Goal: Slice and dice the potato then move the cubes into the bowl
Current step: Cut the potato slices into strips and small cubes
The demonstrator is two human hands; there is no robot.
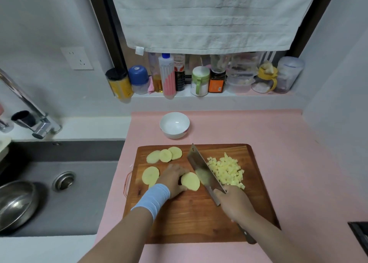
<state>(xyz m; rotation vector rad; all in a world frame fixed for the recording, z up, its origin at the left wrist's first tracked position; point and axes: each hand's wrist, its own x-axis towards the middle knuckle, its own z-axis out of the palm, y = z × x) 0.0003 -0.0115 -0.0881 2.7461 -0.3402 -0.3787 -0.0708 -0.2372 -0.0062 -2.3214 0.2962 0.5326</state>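
On the wooden cutting board, my left hand holds a yellow potato piece with curled fingers. My right hand grips the handle of a cleaver, whose blade stands just right of that piece. A heap of potato cubes lies to the right of the blade. Three round slices overlap at the board's far left, and another slice lies beside my left wrist. The white bowl, with nothing in it, stands on the pink mat behind the board.
A grey sink with a steel bowl lies to the left, with a tap above it. Bottles and jars line the ledge behind. A white towel hangs over the window. The pink mat stretches right.
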